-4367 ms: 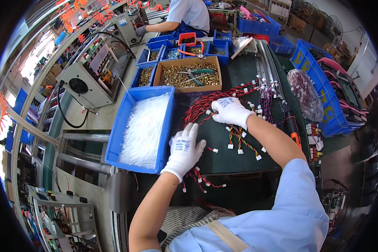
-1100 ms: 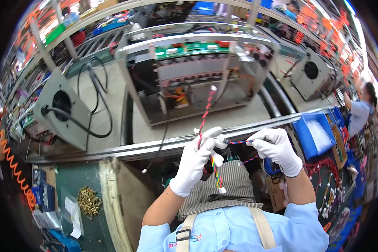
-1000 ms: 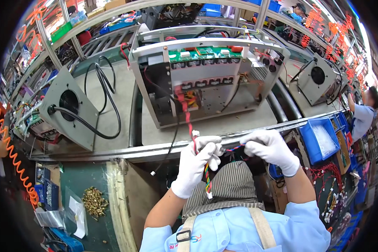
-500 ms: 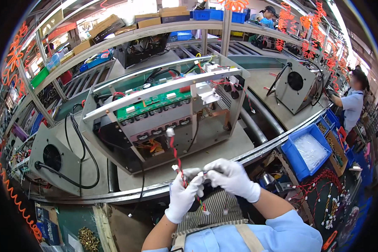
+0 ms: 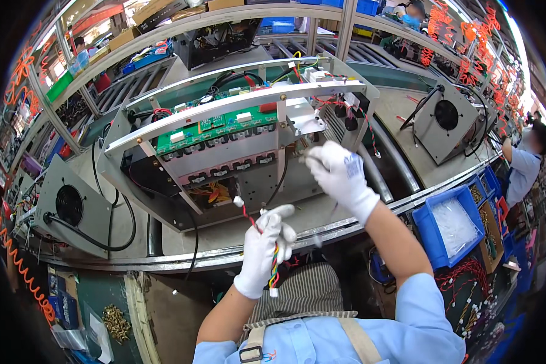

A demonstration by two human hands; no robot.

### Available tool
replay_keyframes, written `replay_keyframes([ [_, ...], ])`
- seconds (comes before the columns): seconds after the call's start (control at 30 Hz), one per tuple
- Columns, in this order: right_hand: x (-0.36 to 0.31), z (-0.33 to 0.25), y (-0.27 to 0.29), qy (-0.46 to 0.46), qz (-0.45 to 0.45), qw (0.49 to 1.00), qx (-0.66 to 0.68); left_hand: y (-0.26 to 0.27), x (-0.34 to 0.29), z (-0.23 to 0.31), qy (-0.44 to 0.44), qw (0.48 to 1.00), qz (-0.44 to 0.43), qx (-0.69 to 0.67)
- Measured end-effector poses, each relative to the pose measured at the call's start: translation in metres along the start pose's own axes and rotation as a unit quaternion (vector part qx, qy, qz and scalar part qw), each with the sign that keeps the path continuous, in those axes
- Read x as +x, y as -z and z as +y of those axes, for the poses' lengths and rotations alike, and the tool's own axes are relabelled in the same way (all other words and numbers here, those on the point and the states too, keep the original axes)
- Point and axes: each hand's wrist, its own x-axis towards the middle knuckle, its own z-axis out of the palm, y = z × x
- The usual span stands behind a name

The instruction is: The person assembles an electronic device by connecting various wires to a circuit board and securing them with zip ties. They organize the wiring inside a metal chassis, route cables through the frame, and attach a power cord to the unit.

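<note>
My left hand (image 5: 262, 255), in a white glove, is closed round a bundle of twisted wires (image 5: 275, 267) near the front edge of the bench. A red and black pair with a white connector (image 5: 238, 201) sticks up from it. Below the fist, multicoloured strands end in another white plug. My right hand (image 5: 344, 182), gloved too, is raised in front of the right part of an open metal chassis (image 5: 224, 130). Its fingers are pinched together near the metal bracket; what they hold, if anything, I cannot make out. Inside the chassis shows a green circuit board (image 5: 215, 123).
Fan-fitted grey units stand left (image 5: 73, 203) and right (image 5: 448, 118) on the roller conveyor (image 5: 400, 173). A blue bin (image 5: 446, 227) of clear plastic pieces and red wire bundles (image 5: 467, 276) lie to my right. Brass fittings (image 5: 116, 323) lie lower left. Another person (image 5: 525, 161) works at far right.
My right hand has left the left hand and moved up and forward to the chassis. My left hand keeps the wires, and the plug below it now hangs more plainly in sight.
</note>
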Motion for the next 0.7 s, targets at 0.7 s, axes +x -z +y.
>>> replay_keyframes([
  [0.7,0.055,0.006,-0.003,-0.047,-0.296,0.903,-0.306,0.045,-0.02,-0.013,0.036,0.999,0.011,0.01],
])
